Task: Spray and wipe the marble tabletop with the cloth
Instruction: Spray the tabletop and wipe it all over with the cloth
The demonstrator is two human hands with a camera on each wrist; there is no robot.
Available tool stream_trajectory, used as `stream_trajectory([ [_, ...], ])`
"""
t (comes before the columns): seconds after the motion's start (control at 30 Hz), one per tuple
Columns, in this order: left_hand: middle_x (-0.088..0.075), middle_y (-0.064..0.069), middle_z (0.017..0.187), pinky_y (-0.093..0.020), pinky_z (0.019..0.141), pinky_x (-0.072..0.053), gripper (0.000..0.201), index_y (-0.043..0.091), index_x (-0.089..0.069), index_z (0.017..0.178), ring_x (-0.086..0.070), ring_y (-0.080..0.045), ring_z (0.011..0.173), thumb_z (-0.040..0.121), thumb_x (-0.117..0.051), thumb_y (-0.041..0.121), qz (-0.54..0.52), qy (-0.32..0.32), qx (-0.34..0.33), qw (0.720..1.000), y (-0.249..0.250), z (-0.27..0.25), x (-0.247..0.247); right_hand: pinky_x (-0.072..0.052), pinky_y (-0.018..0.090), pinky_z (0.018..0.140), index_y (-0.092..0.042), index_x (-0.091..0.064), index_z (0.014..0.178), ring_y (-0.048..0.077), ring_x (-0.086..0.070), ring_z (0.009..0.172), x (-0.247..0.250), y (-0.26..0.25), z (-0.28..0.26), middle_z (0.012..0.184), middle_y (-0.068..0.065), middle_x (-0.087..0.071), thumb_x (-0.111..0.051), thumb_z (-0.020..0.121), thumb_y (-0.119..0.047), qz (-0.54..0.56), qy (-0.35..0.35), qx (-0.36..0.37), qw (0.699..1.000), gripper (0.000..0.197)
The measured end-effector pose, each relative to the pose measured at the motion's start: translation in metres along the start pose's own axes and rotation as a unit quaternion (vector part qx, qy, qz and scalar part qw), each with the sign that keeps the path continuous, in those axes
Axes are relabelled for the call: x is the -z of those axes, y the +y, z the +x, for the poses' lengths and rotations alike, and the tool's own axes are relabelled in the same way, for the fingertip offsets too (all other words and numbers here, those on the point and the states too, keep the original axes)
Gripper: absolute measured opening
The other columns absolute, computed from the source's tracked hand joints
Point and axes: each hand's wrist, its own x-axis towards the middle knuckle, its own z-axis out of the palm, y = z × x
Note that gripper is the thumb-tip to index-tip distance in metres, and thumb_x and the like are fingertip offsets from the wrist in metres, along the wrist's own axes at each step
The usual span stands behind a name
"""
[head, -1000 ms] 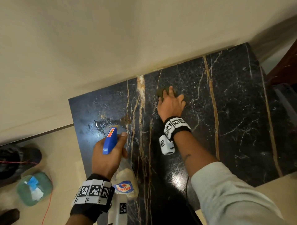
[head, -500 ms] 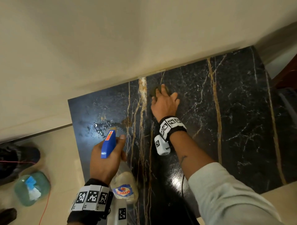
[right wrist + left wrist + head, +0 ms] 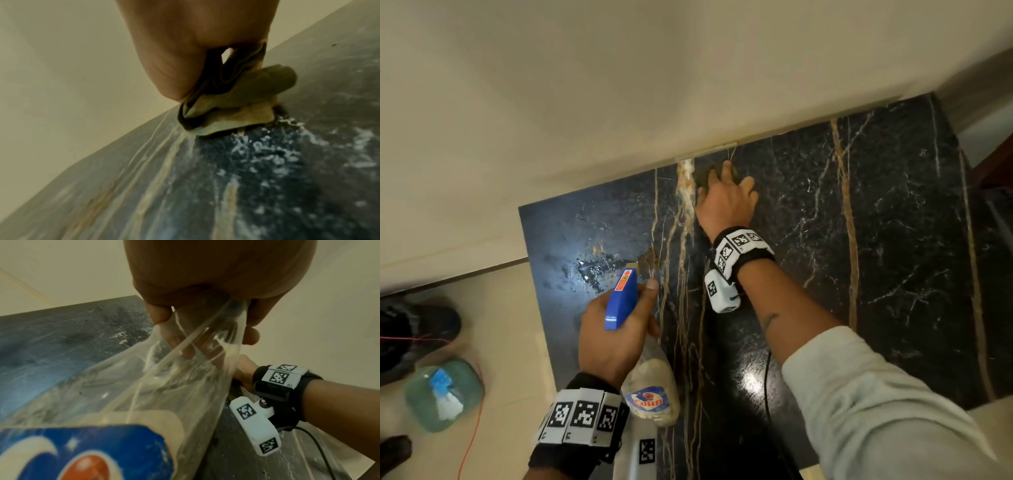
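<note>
The black marble tabletop (image 3: 893,274) with gold veins runs along a cream wall. My right hand (image 3: 726,202) presses a crumpled olive cloth (image 3: 703,174) (image 3: 236,105) onto the marble at the wall edge, fingers bent over it. My left hand (image 3: 616,329) grips the neck of a clear spray bottle (image 3: 650,387) (image 3: 144,394) with a blue trigger head (image 3: 621,298), held above the tabletop's left part. A wet patch of droplets (image 3: 592,270) glistens ahead of the nozzle.
The cream wall (image 3: 654,85) borders the tabletop's far edge. On the floor to the left lie a green-lidded container (image 3: 443,394), a dark shoe (image 3: 417,329) and a red wire (image 3: 470,435). A dark wooden piece (image 3: 996,164) stands at the far right.
My right hand has slid the cloth leftward and toward the wall, up to the pale vein. The left hand with the bottle has stayed about where it was.
</note>
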Motion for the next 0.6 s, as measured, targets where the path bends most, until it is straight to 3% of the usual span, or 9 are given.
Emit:
stream_trajectory([
  [0.1,-0.067,-0.01,0.054,-0.033,0.07,-0.049,0.055,0.002,-0.064,0.06,-0.066,-0.024,0.056,0.097,-0.064,0.043,-0.003,-0.009,0.001,1.0,-0.002,0.001,-0.004,-0.042,0.043,0.09,-0.026,-0.053,0.142,0.035,-0.043,0.118,-0.001,-0.002,-0.002,0.163,0.0,-0.031,-0.046,0.099,-0.045,-0.03,-0.014,0.142,0.989,0.048],
  [0.17,-0.067,-0.01,0.054,-0.036,0.072,-0.052,0.053,0.004,-0.065,0.061,-0.067,-0.026,0.057,0.098,-0.064,0.043,-0.005,-0.014,-0.003,1.0,-0.004,0.001,-0.004,-0.044,0.04,0.083,-0.03,-0.054,0.142,0.033,-0.046,0.11,0.004,0.014,0.013,0.162,-0.003,-0.035,-0.046,0.099,-0.046,-0.028,-0.014,0.183,0.983,0.046],
  [0.27,-0.067,-0.011,0.054,-0.025,0.067,-0.049,0.05,0.008,-0.065,0.06,-0.066,-0.021,0.056,0.099,-0.063,0.04,-0.005,-0.002,-0.007,1.0,-0.005,-0.002,0.001,-0.043,0.04,0.081,-0.028,-0.056,0.141,0.034,-0.046,0.109,0.004,0.024,0.034,0.16,-0.003,-0.037,-0.048,0.098,-0.047,-0.018,0.026,0.083,0.996,0.047],
  [0.33,-0.067,-0.01,0.054,-0.016,0.064,-0.048,0.042,0.022,-0.069,0.059,-0.065,-0.018,0.054,0.099,-0.063,0.037,-0.015,0.002,-0.009,1.0,-0.003,-0.007,0.002,-0.042,0.044,0.089,-0.025,-0.058,0.137,0.037,-0.044,0.116,0.003,0.01,0.035,0.161,-0.001,-0.034,-0.05,0.097,-0.043,-0.013,0.045,-0.011,0.999,0.045],
  [0.4,-0.067,-0.01,0.054,-0.024,0.068,-0.052,0.038,0.047,-0.069,0.063,-0.068,-0.023,0.057,0.099,-0.063,0.036,-0.016,0.009,-0.013,1.0,-0.003,-0.01,0.003,-0.041,0.045,0.093,-0.022,-0.057,0.136,0.037,-0.042,0.12,0.001,-0.014,0.023,0.163,0.001,-0.031,-0.05,0.097,-0.043,0.0,0.033,-0.026,0.999,0.045],
  [0.47,-0.066,-0.012,0.054,-0.033,0.071,-0.054,0.047,0.065,-0.062,0.061,-0.069,-0.029,0.059,0.098,-0.063,0.037,-0.016,0.009,-0.014,1.0,-0.003,-0.012,0.003,-0.04,0.043,0.091,-0.022,-0.053,0.142,0.036,-0.043,0.119,-0.005,-0.036,0.004,0.164,0.004,-0.029,-0.048,0.098,-0.044,-0.003,0.017,0.036,0.999,0.049],
  [0.6,-0.065,-0.01,0.053,-0.043,0.075,-0.057,0.038,0.054,-0.067,0.066,-0.069,-0.033,0.059,0.099,-0.065,0.035,-0.025,0.027,-0.012,0.999,-0.011,-0.013,0.004,-0.043,0.044,0.093,-0.023,-0.052,0.143,0.037,-0.041,0.125,-0.015,-0.053,-0.01,0.163,0.004,-0.032,-0.045,0.099,-0.043,-0.021,-0.014,0.196,0.98,0.049],
])
